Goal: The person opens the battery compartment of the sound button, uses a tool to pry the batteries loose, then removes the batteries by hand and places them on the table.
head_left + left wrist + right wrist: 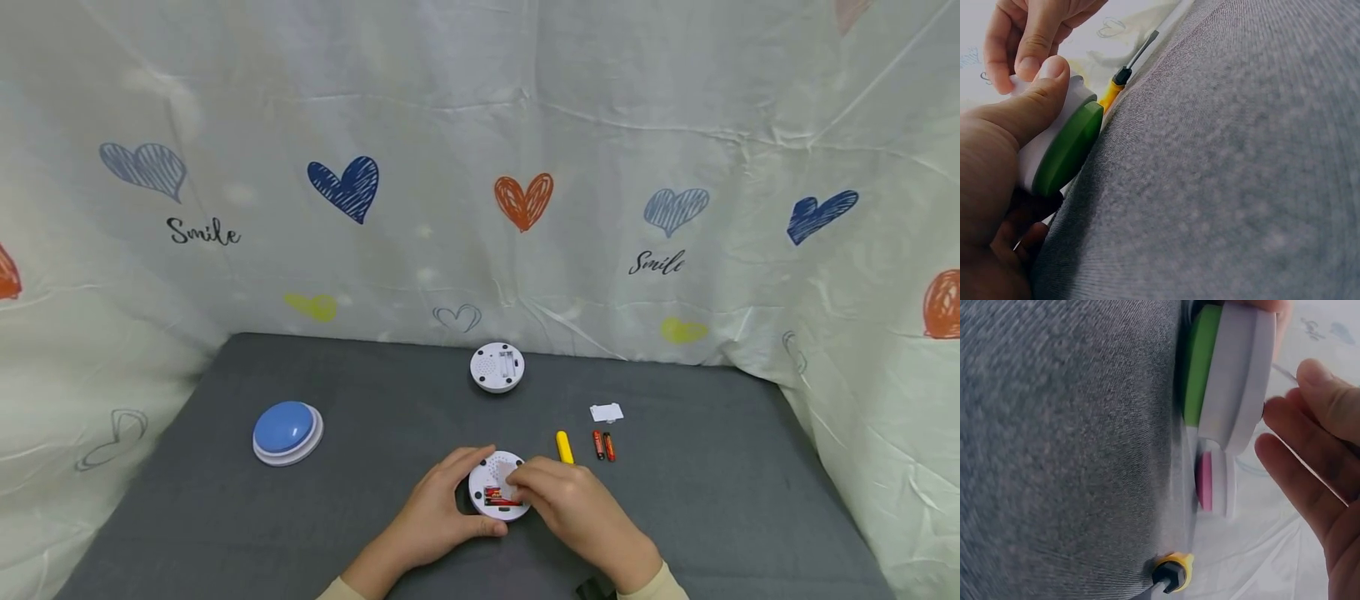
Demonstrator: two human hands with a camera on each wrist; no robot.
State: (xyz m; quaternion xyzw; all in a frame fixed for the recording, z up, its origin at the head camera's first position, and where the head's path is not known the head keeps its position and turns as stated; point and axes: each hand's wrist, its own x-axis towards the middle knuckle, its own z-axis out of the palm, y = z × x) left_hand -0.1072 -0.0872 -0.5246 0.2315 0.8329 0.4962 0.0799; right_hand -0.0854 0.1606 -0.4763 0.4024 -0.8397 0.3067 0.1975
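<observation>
My left hand [433,508] grips a round white push-button device [480,481] by its rim, thumb at the near side and fingers at the far side. The device lies upside down; its green top [1072,147] faces the grey cloth. Red batteries [501,497] sit in its exposed compartment. Over that compartment my right hand [576,506] pinches a small pale battery cover [1019,83], mostly hidden by the fingers. Its middle fingertip is right at the device's underside in the right wrist view. A yellow-handled screwdriver [564,447] lies just beyond the right hand.
Right of the screwdriver lie two red batteries [603,446] and a white battery cover [606,412]. At the back, a second upturned device [497,367] shows its compartment; its top is pink [1204,481]. A blue push button [285,429] stands at the left. Behind hangs a printed curtain [450,250].
</observation>
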